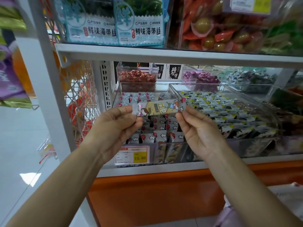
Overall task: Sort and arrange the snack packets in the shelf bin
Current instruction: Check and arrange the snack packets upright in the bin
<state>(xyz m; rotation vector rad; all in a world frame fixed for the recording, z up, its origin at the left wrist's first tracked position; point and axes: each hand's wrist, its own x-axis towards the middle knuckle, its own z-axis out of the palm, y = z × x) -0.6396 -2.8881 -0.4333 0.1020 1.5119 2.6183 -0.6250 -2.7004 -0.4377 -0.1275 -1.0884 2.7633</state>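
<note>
Both hands, the left hand [117, 123] and the right hand [199, 130], pinch the ends of one long snack packet [159, 107], held flat just above the clear shelf bin [170, 145] full of packets.

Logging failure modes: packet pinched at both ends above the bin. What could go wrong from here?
1. The left grip and right grip pinch only the end seals of the snack packet; it may slip and drop.
2. The stocked packets in the bin stand tightly rowed; pushing one in could topple them.
3. The neighbouring bin holds similar grey packets; a mis-sort seems possible.
</note>
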